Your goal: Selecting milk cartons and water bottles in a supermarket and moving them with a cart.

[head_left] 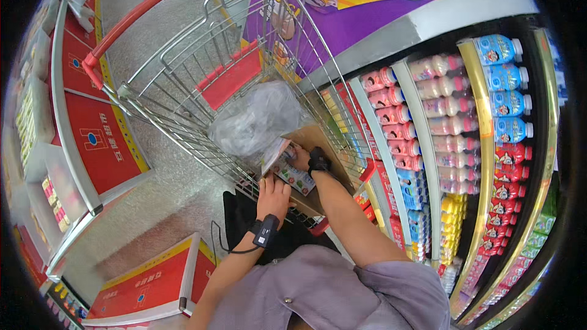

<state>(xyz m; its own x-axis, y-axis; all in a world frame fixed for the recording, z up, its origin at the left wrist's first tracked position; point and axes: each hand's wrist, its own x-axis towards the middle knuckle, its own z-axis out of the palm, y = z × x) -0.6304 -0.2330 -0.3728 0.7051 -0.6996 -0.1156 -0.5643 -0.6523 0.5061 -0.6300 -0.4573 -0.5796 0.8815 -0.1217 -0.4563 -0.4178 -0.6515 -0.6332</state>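
Note:
A wire shopping cart with a red handle stands before me. Inside it lie a crumpled clear plastic bag and an open cardboard box. My right hand reaches down into the box, over printed cartons; its fingertips are partly hidden, so I cannot tell whether it grips one. At the box's near left edge rests my left hand, its fingers touching a flap or the carton edge. Both wrists wear black bands.
On the right, a refrigerated shelf holds rows of bottled drinks. Red-panelled display stands with packaged goods line the left, another red display is at the lower left. A purple and yellow printed panel lies beyond the cart.

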